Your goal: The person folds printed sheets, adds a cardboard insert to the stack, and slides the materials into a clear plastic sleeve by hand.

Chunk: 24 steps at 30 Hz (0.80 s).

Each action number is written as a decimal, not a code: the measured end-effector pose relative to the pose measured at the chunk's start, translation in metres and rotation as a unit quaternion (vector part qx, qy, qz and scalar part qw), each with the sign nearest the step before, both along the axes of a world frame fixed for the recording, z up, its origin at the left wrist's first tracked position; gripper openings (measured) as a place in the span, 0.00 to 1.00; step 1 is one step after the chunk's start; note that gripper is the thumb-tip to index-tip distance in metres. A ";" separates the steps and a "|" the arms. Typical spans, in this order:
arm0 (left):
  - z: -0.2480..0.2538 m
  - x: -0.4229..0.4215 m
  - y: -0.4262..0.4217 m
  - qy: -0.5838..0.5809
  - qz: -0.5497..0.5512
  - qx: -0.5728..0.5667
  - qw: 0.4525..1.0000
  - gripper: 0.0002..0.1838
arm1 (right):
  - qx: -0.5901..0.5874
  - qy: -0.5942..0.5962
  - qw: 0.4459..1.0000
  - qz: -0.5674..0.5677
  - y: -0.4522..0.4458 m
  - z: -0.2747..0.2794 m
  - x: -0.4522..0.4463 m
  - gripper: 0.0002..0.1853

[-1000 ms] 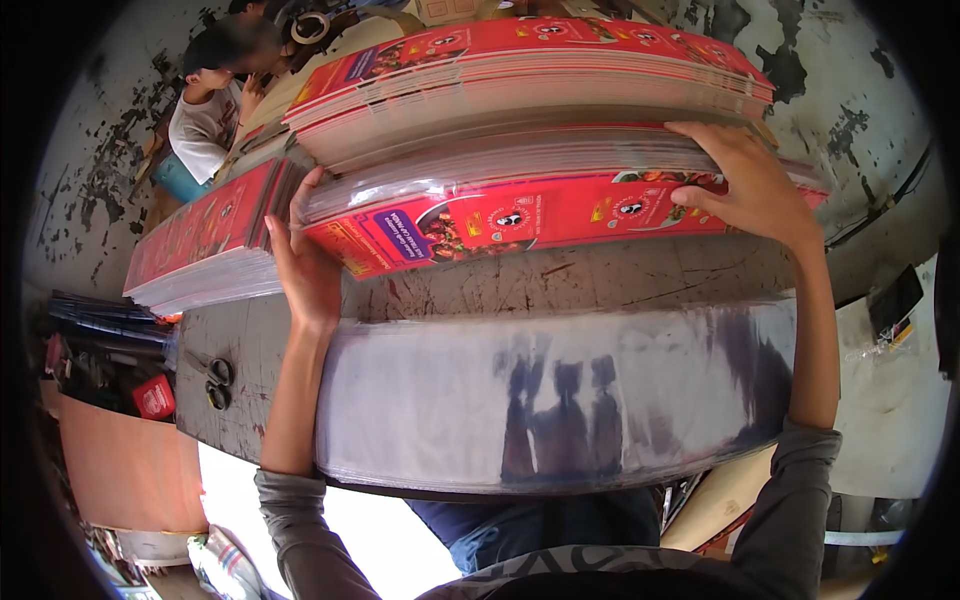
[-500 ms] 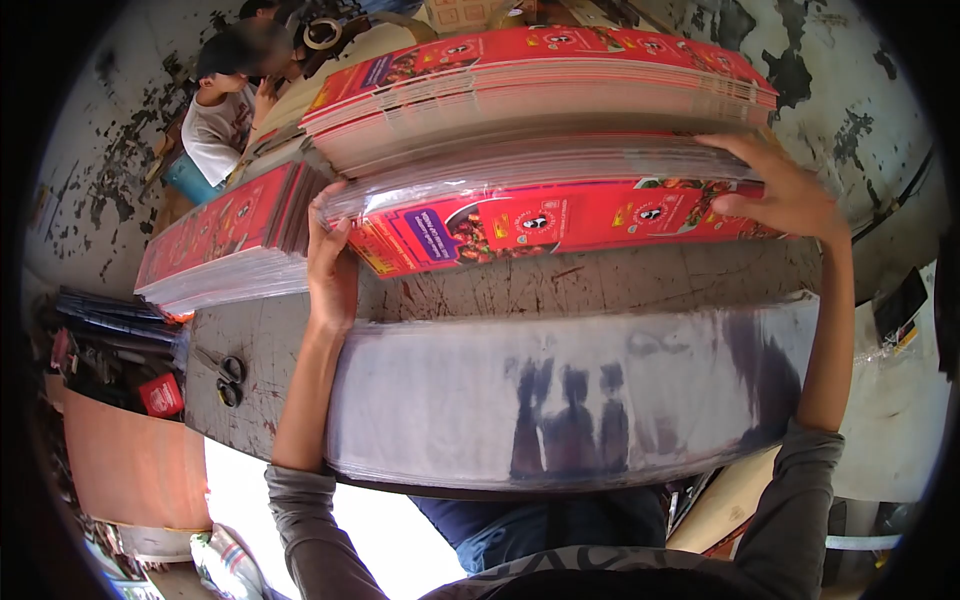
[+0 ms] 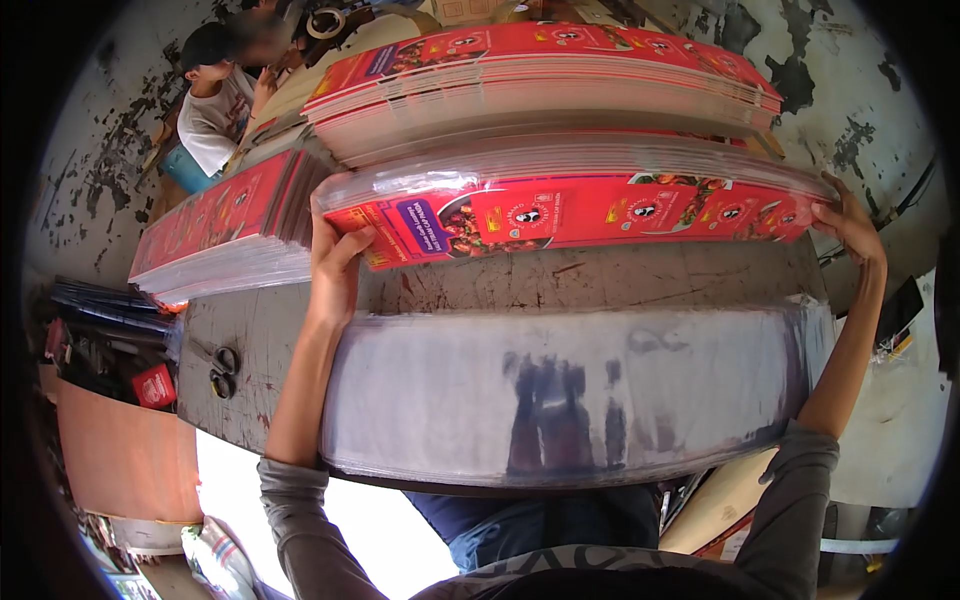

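Note:
A thick stack of red printed sheets point(image 3: 590, 212), with clear plastic along its top edge, stands tilted on the table. My left hand point(image 3: 338, 250) grips its left end, thumb on the printed front and fingers behind. At the other end my right hand point(image 3: 848, 222) is closed round the right edge, thumb on the front. Nearer to me, between my forearms, lies a pile of clear plastic sheets point(image 3: 450, 400) with a shiny top. Behind the held stack sits another red printed stack point(image 3: 540, 60).
To the left lies a further red printed stack point(image 3: 220, 225). Black-handled scissors point(image 3: 222, 372) rest on the scratched table point(image 3: 480, 285). Another person point(image 3: 212, 110) sits at the far left. A red box point(image 3: 154, 386) is among clutter below the table's left edge.
My right hand has slid outward from the stack's top and front to its right end. My left thumb now presses on the printed front. The stack's right end shows more fully.

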<state>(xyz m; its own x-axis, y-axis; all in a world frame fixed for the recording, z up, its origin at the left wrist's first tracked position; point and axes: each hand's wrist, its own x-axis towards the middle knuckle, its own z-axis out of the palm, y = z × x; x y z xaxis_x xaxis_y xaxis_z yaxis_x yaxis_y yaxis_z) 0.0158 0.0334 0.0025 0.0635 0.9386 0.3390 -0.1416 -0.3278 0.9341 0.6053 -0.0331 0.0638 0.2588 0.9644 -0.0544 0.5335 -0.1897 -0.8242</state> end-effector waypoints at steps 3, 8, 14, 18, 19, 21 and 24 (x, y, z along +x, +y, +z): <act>0.003 0.001 -0.001 0.011 -0.026 -0.006 1.000 0.34 | 0.023 -0.018 1.000 0.003 0.000 0.001 -0.005 0.46; 0.002 -0.001 0.001 -0.023 -0.040 -0.006 0.999 0.33 | 0.021 0.152 0.986 -0.070 0.006 -0.003 0.011 0.45; -0.003 -0.004 0.006 -0.168 -0.080 -0.012 0.983 0.28 | 0.041 0.007 0.983 -0.177 0.004 -0.003 -0.003 0.50; -0.002 -0.006 0.008 -0.176 -0.102 -0.014 0.979 0.28 | -0.002 0.004 0.989 -0.145 0.006 -0.001 0.015 0.50; -0.002 -0.007 0.008 -0.170 -0.098 -0.015 0.980 0.28 | 0.003 0.001 0.988 -0.154 0.006 -0.002 0.016 0.49; -0.004 -0.009 0.009 -0.164 -0.093 -0.017 0.982 0.28 | 0.009 -0.001 0.987 -0.163 0.005 -0.003 0.013 0.49; -0.008 -0.014 0.012 -0.173 -0.135 -0.016 0.976 0.28 | 0.019 -0.023 0.985 -0.172 0.003 0.001 0.007 0.43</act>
<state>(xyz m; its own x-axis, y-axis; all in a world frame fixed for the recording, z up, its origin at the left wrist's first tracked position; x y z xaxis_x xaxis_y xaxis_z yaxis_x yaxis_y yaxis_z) 0.0019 0.0458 -0.0053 0.1963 0.9139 0.3553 -0.5274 -0.2070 0.8240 0.6121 -0.0298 0.0652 0.5722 0.8201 0.0002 0.4801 -0.3347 -0.8109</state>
